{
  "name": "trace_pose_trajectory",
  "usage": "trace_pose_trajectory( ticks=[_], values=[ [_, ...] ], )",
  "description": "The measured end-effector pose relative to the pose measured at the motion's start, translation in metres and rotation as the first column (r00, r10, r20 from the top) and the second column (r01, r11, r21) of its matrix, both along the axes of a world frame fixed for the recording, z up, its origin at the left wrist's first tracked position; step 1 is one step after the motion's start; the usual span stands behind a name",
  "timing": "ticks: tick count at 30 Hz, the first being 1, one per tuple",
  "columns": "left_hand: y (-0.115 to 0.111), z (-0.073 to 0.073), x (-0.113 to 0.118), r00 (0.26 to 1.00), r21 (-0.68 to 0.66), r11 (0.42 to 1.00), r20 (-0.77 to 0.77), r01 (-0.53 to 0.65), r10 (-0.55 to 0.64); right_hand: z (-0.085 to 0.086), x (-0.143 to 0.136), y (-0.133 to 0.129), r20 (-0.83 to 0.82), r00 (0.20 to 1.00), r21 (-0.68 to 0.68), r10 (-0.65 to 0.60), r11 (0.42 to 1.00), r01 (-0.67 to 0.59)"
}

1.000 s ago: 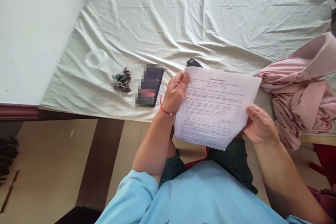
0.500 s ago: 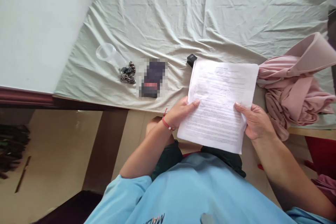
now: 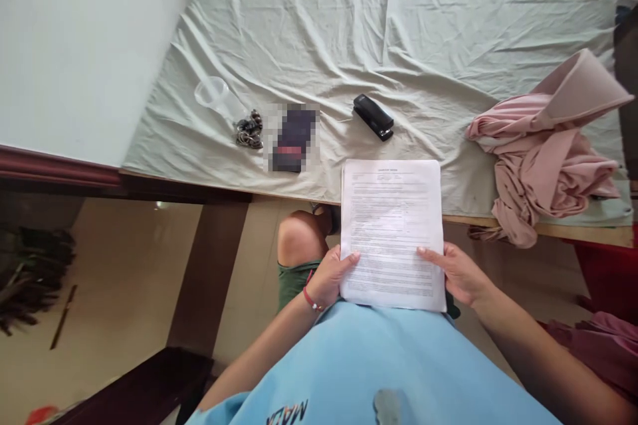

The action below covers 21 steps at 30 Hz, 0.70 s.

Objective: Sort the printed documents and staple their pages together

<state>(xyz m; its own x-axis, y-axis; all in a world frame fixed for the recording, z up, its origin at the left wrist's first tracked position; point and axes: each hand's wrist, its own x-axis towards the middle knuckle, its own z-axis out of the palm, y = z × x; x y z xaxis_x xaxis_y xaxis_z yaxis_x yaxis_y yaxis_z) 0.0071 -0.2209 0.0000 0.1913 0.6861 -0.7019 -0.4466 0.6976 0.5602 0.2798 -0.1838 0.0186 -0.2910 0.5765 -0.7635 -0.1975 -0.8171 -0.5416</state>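
Note:
A stack of printed paper sheets (image 3: pixel 391 232) is held upright in front of my body, its top edge overlapping the table's front edge. My left hand (image 3: pixel 331 273) grips the lower left side, thumb on the printed face and fingers hidden behind. On the lower right side, my right hand (image 3: pixel 461 271) pinches the sheets the same way. Beyond the papers, a black stapler (image 3: pixel 373 117) lies on the cloth, apart from both hands.
A light green cloth (image 3: pixel 329 33) covers the table. To the left are a blurred-out dark object (image 3: pixel 294 139), a bunch of keys (image 3: pixel 250 130) and a clear plastic cup (image 3: pixel 219 96). Crumpled pink fabric (image 3: pixel 553 159) lies at the right.
Both hands have drawn the papers toward my body and a little left, off the stapler, which now shows whole. The sheets look straighter.

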Motion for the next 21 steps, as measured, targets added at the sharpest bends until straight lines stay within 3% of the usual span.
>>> trace_pose_trajectory(
  ticks=[5, 8, 12, 14, 16, 21],
  values=[
    [-0.021, -0.015, -0.008, 0.99, -0.007, 0.99, 0.031, 0.141, -0.141, -0.006, 0.0, -0.016, 0.052, 0.995, 0.055, 0.082, 0.995, -0.085],
    [-0.003, -0.01, -0.015, 0.999, 0.042, 0.999, -0.037, 0.014, -0.013, -0.003, 0.003, -0.011, 0.055, 0.994, 0.123, 0.096, 0.987, -0.102],
    [0.04, 0.011, -0.013, 0.99, 0.087, 0.987, 0.066, -0.132, 0.127, 0.004, 0.014, 0.002, 0.018, 0.969, 0.222, 0.248, 0.944, -0.246],
    [0.055, 0.02, -0.006, 0.989, 0.098, 0.989, 0.113, -0.111, 0.1, 0.007, 0.018, 0.009, 0.023, 0.953, 0.25, 0.303, 0.921, -0.299],
    [0.062, 0.024, 0.003, 0.989, 0.113, 0.993, 0.142, -0.047, 0.03, 0.01, 0.019, 0.015, 0.022, 0.96, 0.242, 0.281, 0.93, -0.278],
    [0.062, 0.021, 0.014, 0.999, 0.209, 0.978, 0.033, 0.0, -0.007, 0.015, 0.017, 0.021, 0.037, 0.964, 0.275, 0.262, 0.925, -0.262]
  ],
)
